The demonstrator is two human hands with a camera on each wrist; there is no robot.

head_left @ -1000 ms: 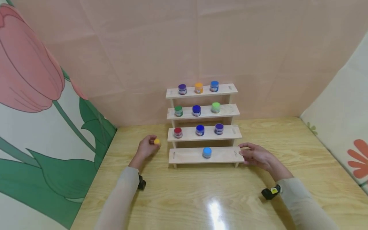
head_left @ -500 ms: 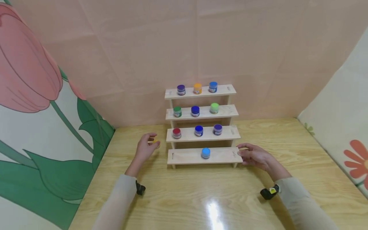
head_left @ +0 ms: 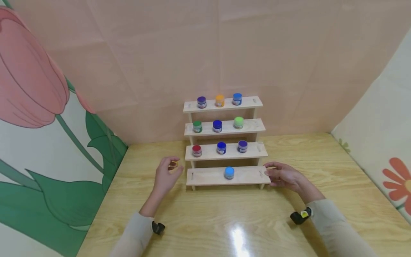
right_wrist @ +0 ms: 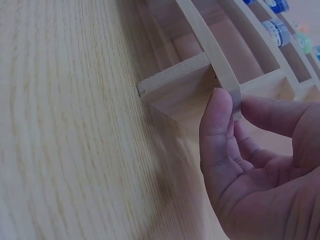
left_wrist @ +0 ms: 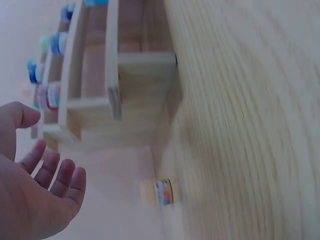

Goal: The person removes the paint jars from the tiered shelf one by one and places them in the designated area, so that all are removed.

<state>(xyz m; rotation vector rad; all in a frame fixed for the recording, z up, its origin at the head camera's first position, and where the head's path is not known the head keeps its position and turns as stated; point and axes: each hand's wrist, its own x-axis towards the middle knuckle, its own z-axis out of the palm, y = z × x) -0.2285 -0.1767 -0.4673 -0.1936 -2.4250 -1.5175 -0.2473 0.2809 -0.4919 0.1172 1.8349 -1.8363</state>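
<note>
Wooden tiered rack (head_left: pixel 209 152): stiff, probably light; steady it by the ends.
Right hand (head_left: pixel 284 176) pinches the bottom shelf (head_left: pixel 207 177); left hand (head_left: pixel 166 176) spread, apart from the yellow jar (left_wrist: pixel 159 193).

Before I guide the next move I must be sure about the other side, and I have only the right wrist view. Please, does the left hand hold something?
Observer: No. In the left wrist view, the left hand has its fingers loosely bent, with nothing between them.
Operator: Is any jar standing on the table itself?
Observer: Yes, one yellow jar stands upright on the table, left of the wooden stand.
Operator: And what is on the lowest shelf?
Observer: One light-blue jar, seen in the head view.
</note>
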